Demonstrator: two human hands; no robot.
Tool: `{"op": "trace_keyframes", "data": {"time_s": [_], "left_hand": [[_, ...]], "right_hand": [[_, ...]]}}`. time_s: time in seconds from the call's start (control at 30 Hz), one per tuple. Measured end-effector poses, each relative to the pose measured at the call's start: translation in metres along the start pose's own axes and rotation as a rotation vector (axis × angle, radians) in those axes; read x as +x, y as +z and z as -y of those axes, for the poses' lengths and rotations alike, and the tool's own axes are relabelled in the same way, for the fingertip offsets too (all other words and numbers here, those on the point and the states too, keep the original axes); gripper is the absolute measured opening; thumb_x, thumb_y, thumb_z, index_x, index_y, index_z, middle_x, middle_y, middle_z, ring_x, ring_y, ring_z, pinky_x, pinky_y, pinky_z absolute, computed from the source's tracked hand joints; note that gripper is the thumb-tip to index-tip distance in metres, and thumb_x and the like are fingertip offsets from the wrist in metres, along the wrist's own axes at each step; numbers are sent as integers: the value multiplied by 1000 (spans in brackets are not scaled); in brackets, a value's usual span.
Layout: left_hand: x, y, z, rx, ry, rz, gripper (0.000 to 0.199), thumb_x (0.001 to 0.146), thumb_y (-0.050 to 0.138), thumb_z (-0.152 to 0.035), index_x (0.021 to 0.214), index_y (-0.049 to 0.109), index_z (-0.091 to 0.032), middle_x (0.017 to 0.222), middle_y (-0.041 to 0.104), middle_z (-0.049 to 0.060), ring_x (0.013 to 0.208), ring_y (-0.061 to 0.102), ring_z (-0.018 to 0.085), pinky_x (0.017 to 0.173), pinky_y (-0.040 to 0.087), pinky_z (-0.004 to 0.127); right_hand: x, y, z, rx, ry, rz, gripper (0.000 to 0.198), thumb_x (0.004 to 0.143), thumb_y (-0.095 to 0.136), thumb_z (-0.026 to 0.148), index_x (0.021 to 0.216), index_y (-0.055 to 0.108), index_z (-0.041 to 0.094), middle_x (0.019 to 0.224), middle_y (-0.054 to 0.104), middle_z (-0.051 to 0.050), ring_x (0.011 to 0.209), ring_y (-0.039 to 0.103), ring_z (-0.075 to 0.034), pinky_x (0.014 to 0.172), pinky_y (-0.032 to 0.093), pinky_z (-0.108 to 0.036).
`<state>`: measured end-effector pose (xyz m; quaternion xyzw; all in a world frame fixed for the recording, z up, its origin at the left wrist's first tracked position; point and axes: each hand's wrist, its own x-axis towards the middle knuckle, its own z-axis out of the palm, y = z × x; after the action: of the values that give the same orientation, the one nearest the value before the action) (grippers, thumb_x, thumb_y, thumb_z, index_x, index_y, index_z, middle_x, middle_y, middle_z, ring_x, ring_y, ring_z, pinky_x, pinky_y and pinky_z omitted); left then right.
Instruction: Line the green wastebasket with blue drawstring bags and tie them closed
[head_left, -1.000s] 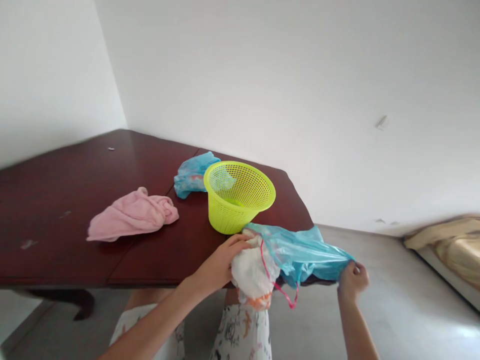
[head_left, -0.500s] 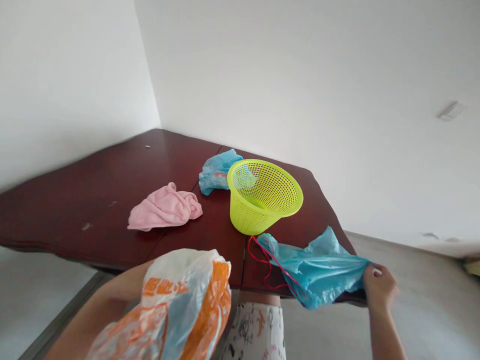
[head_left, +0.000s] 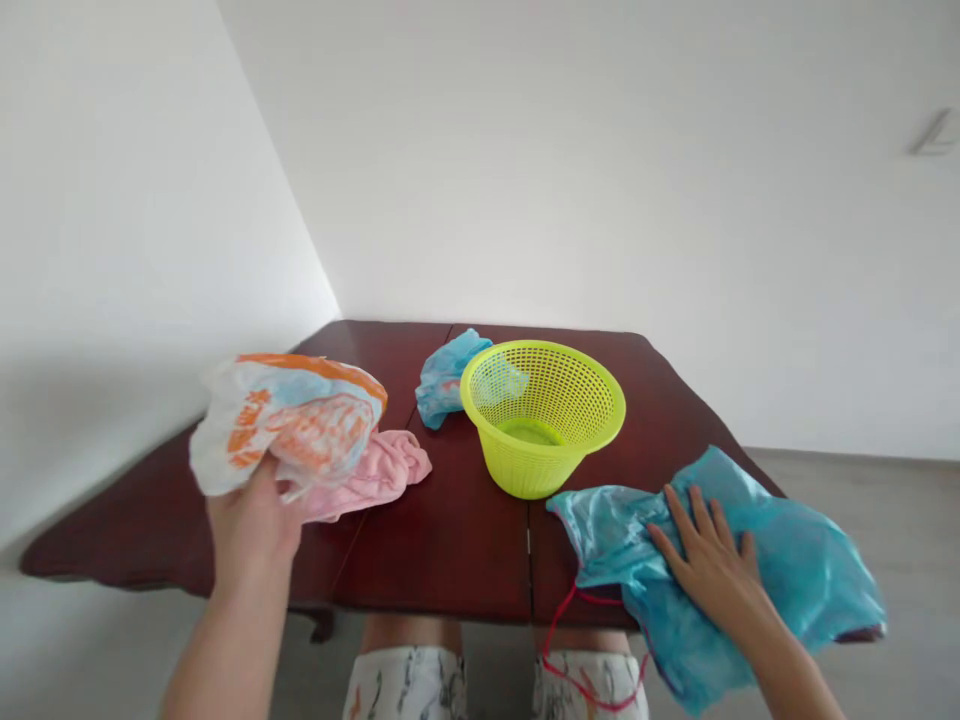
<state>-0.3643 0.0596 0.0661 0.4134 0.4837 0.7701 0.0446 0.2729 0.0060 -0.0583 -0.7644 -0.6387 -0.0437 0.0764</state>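
My left hand (head_left: 259, 515) is closed on a white and orange plastic bag (head_left: 300, 410), raised in front of a crumpled pink cloth (head_left: 375, 475) and partly covering it. With fingers spread, my right hand (head_left: 712, 560) lies flat on a blue plastic bag (head_left: 810, 565) at the table's front right corner. Part of that bag hangs over the edge, and a red string (head_left: 551, 650) loops down from its left side. A yellow-green mesh basket (head_left: 517, 460) stands upright between my hands, with nothing visible inside it.
Behind the basket, to its left, lies another crumpled blue bag (head_left: 442, 385), seen partly through the mesh. The dark red table (head_left: 442, 540) reaches to white walls (head_left: 525, 180). My legs are under its front edge.
My left hand has lifted the white and orange bag from the front edge up to the left. My right hand has let go of the blue bag's corner and now lies flat on it.
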Motion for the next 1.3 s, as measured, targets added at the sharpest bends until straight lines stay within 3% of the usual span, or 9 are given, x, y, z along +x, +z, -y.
{"op": "trace_keyframes", "data": {"time_s": [0.13, 0.23, 0.43, 0.63, 0.8, 1.07, 1.13, 1.23, 1.3], "left_hand": [[50, 43, 14, 94, 389, -177, 84, 96, 90, -35, 167, 54, -9, 165, 68, 24, 153, 70, 34, 136, 53, 63], [76, 72, 37, 424, 543, -142, 89, 98, 86, -28, 173, 48, -1, 177, 52, 32, 172, 48, 39, 146, 37, 63], [59, 121, 104, 840, 175, 454, 60, 105, 71, -27, 158, 66, 1, 192, 22, 40, 181, 22, 59, 147, 20, 75], [48, 122, 151, 722, 37, 536, 59, 103, 69, -44, 154, 75, -13, 188, 46, 27, 180, 32, 52, 147, 23, 74], [55, 112, 152, 477, -8, 636, 57, 108, 64, -54, 153, 76, -22, 182, 59, 17, 175, 47, 39, 147, 34, 62], [40, 119, 130, 240, -124, 955, 76, 95, 73, -82, 133, 85, -17, 148, 83, 20, 147, 75, 41, 129, 57, 57], [38, 114, 123, 231, -154, 910, 68, 100, 69, -80, 119, 85, -17, 129, 88, 19, 124, 83, 39, 113, 67, 52], [37, 103, 116, 332, -111, 616, 57, 108, 61, -73, 104, 78, -19, 94, 83, 11, 87, 79, 30, 91, 69, 44], [40, 98, 116, 381, -14, 421, 51, 111, 60, -68, 110, 75, -20, 100, 80, 10, 90, 77, 28, 94, 68, 43]], "right_hand": [[21, 10, 22, -30, 111, 14, 91, 117, 25, 77, 192, 34, 28, 199, 26, -18, 181, 28, -54, 133, 26, -95], [35, 9, 36, 9, 196, -27, 88, 118, 28, 74, 190, 40, 26, 197, 30, -21, 179, 31, -56, 130, 26, -98], [56, 17, 53, 58, 331, -110, 84, 118, 35, 69, 186, 50, 20, 191, 38, -30, 174, 35, -62, 126, 21, -104], [58, 18, 56, 74, 318, -161, 82, 117, 39, 64, 182, 55, 16, 188, 41, -33, 173, 37, -64, 125, 20, -105], [59, 23, 62, 29, 261, -185, 80, 116, 44, 58, 179, 58, 11, 185, 42, -37, 171, 37, -66, 121, 22, -107], [69, 11, 85, 44, 291, -73, 76, 122, 43, 56, 185, 49, 14, 192, 36, -31, 177, 31, -59, 132, 16, -99], [69, 9, 86, 49, 284, -62, 76, 122, 42, 55, 185, 49, 14, 193, 34, -30, 178, 30, -58, 132, 17, -99], [68, 12, 85, 66, 274, -82, 74, 122, 40, 53, 184, 51, 13, 193, 35, -29, 178, 31, -57, 132, 16, -100], [68, 15, 84, 78, 278, -97, 74, 122, 40, 53, 184, 51, 13, 192, 35, -29, 178, 31, -57, 131, 14, -101]]}}
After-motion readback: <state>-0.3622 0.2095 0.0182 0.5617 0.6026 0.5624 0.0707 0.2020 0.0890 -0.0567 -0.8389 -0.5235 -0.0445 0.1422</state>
